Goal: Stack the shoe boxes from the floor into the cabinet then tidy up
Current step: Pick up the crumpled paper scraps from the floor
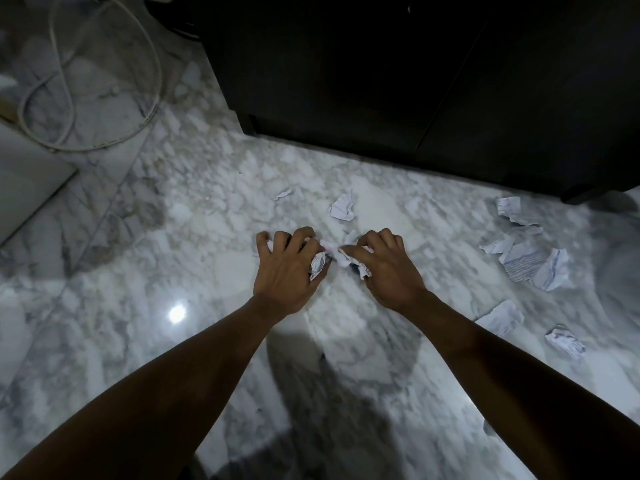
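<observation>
Your left hand [289, 268] and right hand [384, 268] each curl their fingers around crumpled paper scraps [318, 265] on the marble floor [138, 271], near the dark cabinet [381, 81].

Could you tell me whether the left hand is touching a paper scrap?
Touching: the head view shows the left hand curled round a crumpled scrap.

Marble floor [145, 271], crumpled paper scraps [526, 254]

Black cabinet [381, 81], doors closed, along the floor's [138, 306] far edge. Crumpled lined paper scraps [342, 207] scattered in front: two mid-floor, a cluster [530, 258] toward the right edge. One wad [318, 266] gripped in left hand [287, 268], another [356, 266] in right hand [388, 271].
</observation>
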Demonstrator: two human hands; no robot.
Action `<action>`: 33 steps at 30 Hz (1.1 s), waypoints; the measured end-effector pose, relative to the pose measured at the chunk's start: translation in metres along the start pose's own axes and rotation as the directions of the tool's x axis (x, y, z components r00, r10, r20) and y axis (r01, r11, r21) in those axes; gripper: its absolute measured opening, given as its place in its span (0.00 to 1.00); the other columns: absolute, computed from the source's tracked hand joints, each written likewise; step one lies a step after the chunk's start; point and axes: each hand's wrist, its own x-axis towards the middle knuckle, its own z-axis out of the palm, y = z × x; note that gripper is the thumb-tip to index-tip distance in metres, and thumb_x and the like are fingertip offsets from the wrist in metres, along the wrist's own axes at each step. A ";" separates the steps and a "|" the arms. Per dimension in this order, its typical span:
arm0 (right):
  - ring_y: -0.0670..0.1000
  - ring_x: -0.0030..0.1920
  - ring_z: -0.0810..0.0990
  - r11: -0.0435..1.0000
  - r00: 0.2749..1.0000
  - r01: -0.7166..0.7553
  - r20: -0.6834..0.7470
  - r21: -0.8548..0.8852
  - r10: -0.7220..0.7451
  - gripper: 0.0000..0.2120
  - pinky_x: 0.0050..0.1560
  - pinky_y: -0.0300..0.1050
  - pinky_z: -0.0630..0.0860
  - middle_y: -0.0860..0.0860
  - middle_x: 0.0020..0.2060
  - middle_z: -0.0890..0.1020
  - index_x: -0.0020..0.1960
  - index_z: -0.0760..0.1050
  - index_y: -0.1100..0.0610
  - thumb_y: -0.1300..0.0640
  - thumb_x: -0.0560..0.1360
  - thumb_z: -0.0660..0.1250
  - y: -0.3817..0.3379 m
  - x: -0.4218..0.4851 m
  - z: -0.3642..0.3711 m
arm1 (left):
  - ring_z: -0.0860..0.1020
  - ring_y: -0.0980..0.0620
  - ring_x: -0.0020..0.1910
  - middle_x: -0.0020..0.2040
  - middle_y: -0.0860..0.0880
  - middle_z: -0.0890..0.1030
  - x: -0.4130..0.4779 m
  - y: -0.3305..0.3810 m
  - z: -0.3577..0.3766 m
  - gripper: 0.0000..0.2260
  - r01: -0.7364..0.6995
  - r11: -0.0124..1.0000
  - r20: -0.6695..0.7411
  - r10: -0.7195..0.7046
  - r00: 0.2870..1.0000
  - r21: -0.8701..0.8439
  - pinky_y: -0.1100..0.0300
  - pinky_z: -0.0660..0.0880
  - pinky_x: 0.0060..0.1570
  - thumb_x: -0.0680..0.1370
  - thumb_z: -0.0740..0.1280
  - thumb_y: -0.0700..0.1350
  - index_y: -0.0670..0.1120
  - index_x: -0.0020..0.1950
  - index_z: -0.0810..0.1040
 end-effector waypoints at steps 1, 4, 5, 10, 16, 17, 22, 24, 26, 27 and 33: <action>0.55 0.49 0.71 1.000 1.000 -0.003 -0.005 0.001 0.003 0.17 0.49 0.49 0.67 0.51 0.51 0.77 0.59 0.78 0.51 0.60 0.71 0.66 0.000 0.000 0.000 | 0.73 0.45 0.50 0.62 0.51 0.77 0.000 0.001 -0.001 0.18 0.012 1.000 -0.002 -0.012 1.000 -0.015 0.39 0.64 0.60 0.82 0.54 0.61 0.51 0.52 0.78; 0.55 0.48 0.71 0.999 0.999 -0.048 -0.008 0.004 0.048 0.11 0.49 0.55 0.71 0.51 0.50 0.74 0.49 0.76 0.55 0.50 0.71 0.64 0.000 0.001 -0.002 | 0.73 0.46 0.52 0.61 0.51 0.77 0.003 0.000 0.000 0.25 0.056 0.998 0.020 -0.055 0.998 -0.038 0.41 0.64 0.60 0.82 0.48 0.64 0.51 0.51 0.79; 0.54 0.48 0.70 0.997 0.996 -0.083 -0.018 -0.006 0.083 0.14 0.49 0.54 0.71 0.51 0.48 0.74 0.47 0.75 0.56 0.45 0.73 0.62 0.000 0.000 -0.001 | 0.73 0.46 0.51 0.60 0.51 0.77 0.005 0.001 0.000 0.27 0.084 0.995 0.021 -0.083 0.996 -0.046 0.42 0.64 0.59 0.82 0.47 0.65 0.50 0.51 0.79; 0.57 0.48 0.70 0.914 0.906 -0.396 -0.194 -0.081 0.376 0.18 0.48 0.53 0.64 0.52 0.45 0.75 0.47 0.78 0.57 0.45 0.79 0.57 0.003 -0.001 0.005 | 0.71 0.44 0.47 0.47 0.48 0.77 0.042 0.011 0.005 0.27 0.161 0.976 0.017 -0.160 0.987 -0.144 0.50 0.65 0.51 0.83 0.50 0.62 0.46 0.47 0.81; 0.57 0.51 0.72 0.898 0.886 -0.438 -0.188 -0.036 0.424 0.19 0.52 0.55 0.67 0.53 0.51 0.75 0.64 0.70 0.52 0.57 0.73 0.64 0.002 0.001 0.002 | 0.72 0.45 0.51 0.54 0.47 0.77 0.058 0.011 0.012 0.23 0.121 0.956 -0.007 -0.127 0.992 -0.266 0.51 0.68 0.54 0.77 0.67 0.39 0.49 0.71 0.69; 0.56 0.53 0.71 0.899 0.886 -0.438 -0.175 -0.014 0.429 0.22 0.53 0.54 0.67 0.52 0.52 0.74 0.66 0.70 0.50 0.59 0.72 0.66 0.002 0.002 0.001 | 0.72 0.45 0.53 0.59 0.45 0.75 0.058 0.010 0.011 0.30 0.121 0.958 -0.002 -0.126 0.992 -0.261 0.50 0.69 0.55 0.75 0.67 0.37 0.51 0.76 0.65; 0.56 0.54 0.70 0.902 0.892 -0.431 -0.168 -0.033 0.420 0.20 0.53 0.52 0.64 0.51 0.56 0.74 0.63 0.75 0.49 0.60 0.72 0.68 0.003 0.003 0.002 | 0.70 0.47 0.57 0.77 0.53 0.65 0.066 0.009 0.011 0.30 -0.087 0.995 0.073 0.090 0.993 -0.047 0.50 0.66 0.50 0.76 0.66 0.43 0.56 0.77 0.64; 0.56 0.54 0.71 0.907 0.895 -0.422 -0.161 -0.006 0.415 0.16 0.53 0.52 0.63 0.51 0.55 0.74 0.62 0.75 0.50 0.58 0.74 0.66 0.004 0.003 0.002 | 0.71 0.48 0.56 0.74 0.55 0.70 0.067 0.007 0.011 0.23 -0.102 0.994 0.104 0.105 0.989 -0.041 0.51 0.62 0.49 0.78 0.61 0.51 0.54 0.74 0.70; 0.56 0.53 0.71 0.903 0.890 -0.430 -0.153 0.031 0.429 0.12 0.52 0.52 0.64 0.51 0.54 0.74 0.58 0.76 0.51 0.51 0.77 0.60 0.004 0.003 -0.001 | 0.71 0.48 0.57 0.70 0.55 0.74 0.065 0.009 0.008 0.22 -0.070 0.993 0.110 0.081 0.991 -0.097 0.51 0.62 0.50 0.80 0.56 0.57 0.52 0.71 0.74; 0.55 0.52 0.71 0.896 0.884 -0.442 -0.142 0.050 0.445 0.13 0.52 0.52 0.65 0.50 0.53 0.74 0.55 0.75 0.51 0.47 0.77 0.57 0.003 0.003 -0.002 | 0.71 0.49 0.57 0.68 0.55 0.75 0.063 0.010 0.005 0.22 -0.055 0.989 0.106 0.070 0.992 -0.135 0.52 0.62 0.51 0.81 0.54 0.59 0.51 0.69 0.75; 0.53 0.51 0.70 0.878 0.876 -0.477 -0.111 -0.045 0.470 0.29 0.53 0.52 0.67 0.49 0.52 0.73 0.52 0.74 0.53 0.27 0.76 0.53 0.002 0.007 -0.003 | 0.70 0.50 0.68 0.66 0.56 0.75 0.024 -0.001 -0.011 0.22 0.159 0.980 0.138 -0.142 0.980 -0.123 0.31 0.51 0.70 0.82 0.50 0.63 0.54 0.66 0.75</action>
